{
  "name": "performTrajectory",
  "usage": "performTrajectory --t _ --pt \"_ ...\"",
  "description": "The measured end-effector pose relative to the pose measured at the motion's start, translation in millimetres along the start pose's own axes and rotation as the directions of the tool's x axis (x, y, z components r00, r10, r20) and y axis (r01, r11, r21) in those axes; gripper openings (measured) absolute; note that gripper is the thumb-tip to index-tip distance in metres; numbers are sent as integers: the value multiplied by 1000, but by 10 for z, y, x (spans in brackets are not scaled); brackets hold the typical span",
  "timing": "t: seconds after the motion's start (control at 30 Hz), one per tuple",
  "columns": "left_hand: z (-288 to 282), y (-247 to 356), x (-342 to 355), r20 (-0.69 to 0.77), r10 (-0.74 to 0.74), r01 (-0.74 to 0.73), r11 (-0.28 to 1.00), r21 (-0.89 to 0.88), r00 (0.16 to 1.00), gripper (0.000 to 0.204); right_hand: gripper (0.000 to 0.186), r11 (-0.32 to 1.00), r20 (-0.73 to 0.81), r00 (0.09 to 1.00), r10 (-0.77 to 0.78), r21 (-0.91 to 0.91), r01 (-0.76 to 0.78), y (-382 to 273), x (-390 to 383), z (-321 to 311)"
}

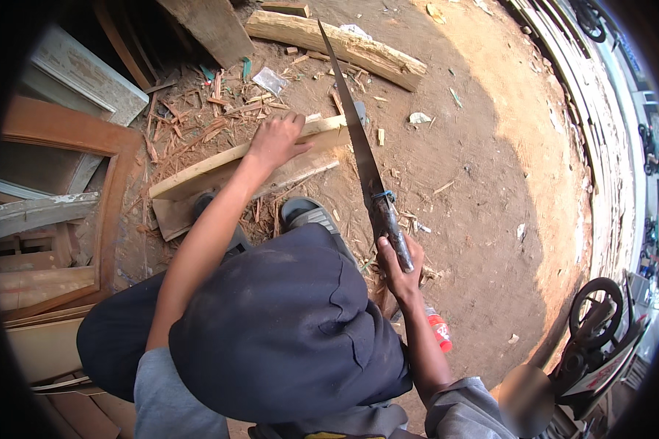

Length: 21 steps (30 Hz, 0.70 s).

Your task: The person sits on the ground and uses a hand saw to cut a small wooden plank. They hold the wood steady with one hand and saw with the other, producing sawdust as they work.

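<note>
In my right hand [401, 262] is a hand saw [360, 146], its dark handle tied with a bit of blue cord. The long toothed blade points up and away, and its tip is far beyond the pale wooden plank [203, 167]. My left hand [277, 139] is closed over the upper edge of that plank, right of its middle. The plank stands on edge across the ground in front of my sandalled feet. The blade passes across or beside the plank's right end; whether it touches the wood, I cannot tell.
Splintered scraps [212, 117] litter the dirt beyond the plank. A rough beam [337, 45] lies farther off. Brown door frame [113, 212] and panels stand at left. A red-labelled bottle [439, 331] is by my right forearm. A motorbike [593, 322] and long stacked boards [600, 110] are at right.
</note>
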State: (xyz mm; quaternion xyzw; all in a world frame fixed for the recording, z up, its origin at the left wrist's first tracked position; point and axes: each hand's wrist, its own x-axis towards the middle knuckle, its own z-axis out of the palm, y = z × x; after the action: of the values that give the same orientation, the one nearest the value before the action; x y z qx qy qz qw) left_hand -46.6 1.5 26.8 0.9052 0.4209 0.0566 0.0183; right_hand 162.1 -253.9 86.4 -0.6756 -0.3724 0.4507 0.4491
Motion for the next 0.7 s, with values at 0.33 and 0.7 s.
performTrajectory --t 0.33,0.7 --pt "-50 141 235 255 -49 84 988 -127 966 54 31 999 1 1000 -5 -54 5 -150 371 137" --pt "-23 237 118 196 -42 60 994 -87 980 51 32 999 6 999 38 -29 -38 -81 515 215"
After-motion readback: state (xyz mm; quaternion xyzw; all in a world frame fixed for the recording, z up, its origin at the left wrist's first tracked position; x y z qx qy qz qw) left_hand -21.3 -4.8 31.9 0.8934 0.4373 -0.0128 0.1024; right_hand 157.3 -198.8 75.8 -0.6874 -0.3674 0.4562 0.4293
